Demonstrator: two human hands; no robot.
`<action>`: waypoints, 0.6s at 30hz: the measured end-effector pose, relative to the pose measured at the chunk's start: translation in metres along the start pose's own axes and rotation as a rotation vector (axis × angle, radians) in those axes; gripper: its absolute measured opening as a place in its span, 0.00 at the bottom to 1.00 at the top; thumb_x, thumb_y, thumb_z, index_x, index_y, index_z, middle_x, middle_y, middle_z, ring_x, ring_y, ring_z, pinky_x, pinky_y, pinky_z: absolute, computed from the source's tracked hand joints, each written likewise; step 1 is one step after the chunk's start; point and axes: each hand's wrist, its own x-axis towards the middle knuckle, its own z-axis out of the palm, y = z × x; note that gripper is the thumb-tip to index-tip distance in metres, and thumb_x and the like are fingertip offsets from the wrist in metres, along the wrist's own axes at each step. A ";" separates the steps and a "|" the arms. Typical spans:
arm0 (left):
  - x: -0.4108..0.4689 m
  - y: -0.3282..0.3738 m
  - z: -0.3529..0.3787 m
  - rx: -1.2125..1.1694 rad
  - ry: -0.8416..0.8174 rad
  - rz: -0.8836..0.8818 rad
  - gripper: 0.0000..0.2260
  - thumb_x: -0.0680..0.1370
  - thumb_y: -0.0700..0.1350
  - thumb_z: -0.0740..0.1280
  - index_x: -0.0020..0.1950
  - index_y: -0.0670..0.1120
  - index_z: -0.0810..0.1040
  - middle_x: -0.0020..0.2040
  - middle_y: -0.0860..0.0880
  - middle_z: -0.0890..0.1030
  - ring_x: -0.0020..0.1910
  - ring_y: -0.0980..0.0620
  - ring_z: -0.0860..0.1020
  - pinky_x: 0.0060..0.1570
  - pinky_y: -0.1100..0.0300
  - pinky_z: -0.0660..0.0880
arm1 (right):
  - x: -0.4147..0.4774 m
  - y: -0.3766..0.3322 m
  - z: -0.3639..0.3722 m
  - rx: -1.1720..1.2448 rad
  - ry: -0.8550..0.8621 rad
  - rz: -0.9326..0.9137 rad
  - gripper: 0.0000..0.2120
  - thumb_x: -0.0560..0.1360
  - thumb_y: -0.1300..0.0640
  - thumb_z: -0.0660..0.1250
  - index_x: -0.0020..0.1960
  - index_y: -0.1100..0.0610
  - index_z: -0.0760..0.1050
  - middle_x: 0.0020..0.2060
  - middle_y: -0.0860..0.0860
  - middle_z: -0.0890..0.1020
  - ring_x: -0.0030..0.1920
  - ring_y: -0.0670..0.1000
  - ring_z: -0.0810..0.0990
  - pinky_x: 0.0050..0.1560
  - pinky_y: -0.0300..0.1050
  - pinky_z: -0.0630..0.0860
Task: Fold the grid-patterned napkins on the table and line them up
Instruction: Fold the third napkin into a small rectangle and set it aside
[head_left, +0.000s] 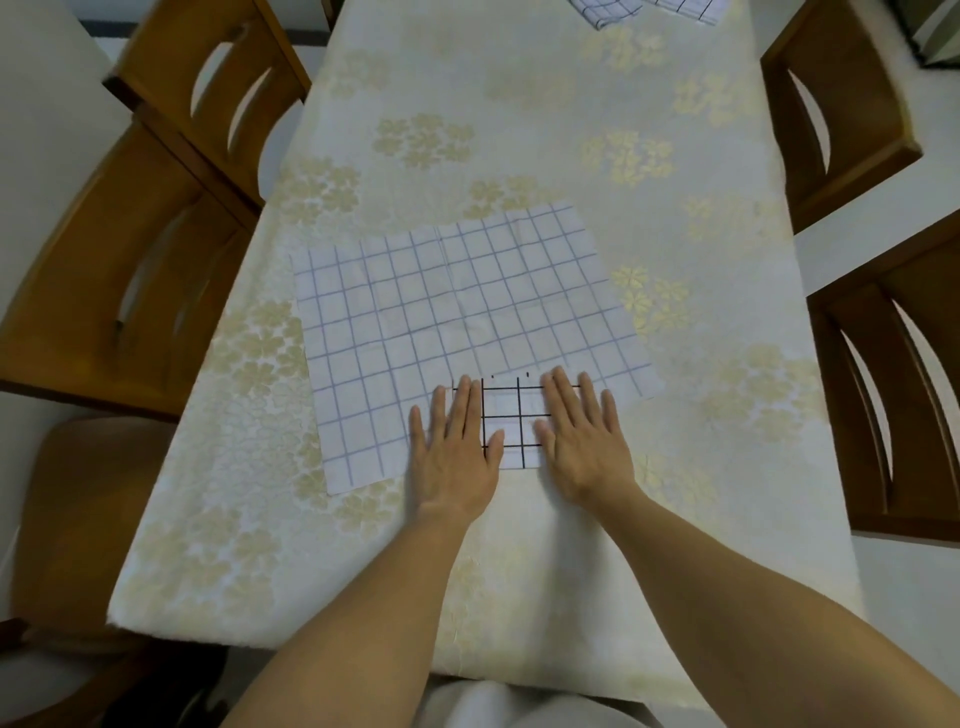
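A: Location of large pale-grid napkin (457, 322)?
B: Spread flat at mid-desk (519, 130) on floral cloth, skewed, far corner toward 1 o'clock.
A: Anything on top?
B: Small folded napkin (517, 426), dark grid lines, lying at the 6 o'clock edge of the large one.
A: Left grip (454, 452)?
B: Flat, palm down, fingers straight. Pressing the 9 o'clock side of the folded napkin, outer fingers over the large napkin. Nothing clasped.
A: Right grip (584, 441)?
B: Same posture: flat, fingers extended, pressing the 3 o'clock side of the folded napkin.
A: Elsewhere?
B: At 12 o'clock, far desk edge, cut by frame: dark-lined napkin (608, 10), and just beside it toward 1 o'clock a lighter-lined napkin (685, 8). Wooden chairs at 9 o'clock (104, 286) and 3 o'clock (893, 389).
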 end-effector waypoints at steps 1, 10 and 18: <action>-0.001 -0.003 0.000 0.003 -0.006 -0.008 0.31 0.81 0.63 0.33 0.81 0.50 0.30 0.81 0.53 0.30 0.80 0.47 0.30 0.79 0.40 0.36 | -0.002 0.008 -0.002 -0.005 -0.007 0.027 0.29 0.83 0.40 0.33 0.80 0.49 0.29 0.79 0.44 0.31 0.78 0.51 0.28 0.79 0.56 0.35; 0.020 0.022 -0.013 -0.030 0.091 0.076 0.27 0.87 0.52 0.42 0.82 0.48 0.35 0.82 0.50 0.34 0.81 0.47 0.32 0.80 0.45 0.38 | 0.018 -0.039 -0.010 0.013 0.084 -0.033 0.29 0.85 0.43 0.38 0.81 0.53 0.35 0.80 0.50 0.36 0.79 0.54 0.32 0.79 0.57 0.36; 0.017 0.005 -0.005 0.016 0.006 -0.015 0.33 0.81 0.67 0.33 0.80 0.53 0.28 0.80 0.54 0.28 0.79 0.47 0.29 0.78 0.40 0.34 | 0.003 0.003 -0.001 -0.013 -0.019 0.003 0.31 0.83 0.39 0.35 0.79 0.51 0.29 0.78 0.47 0.30 0.77 0.50 0.26 0.78 0.55 0.32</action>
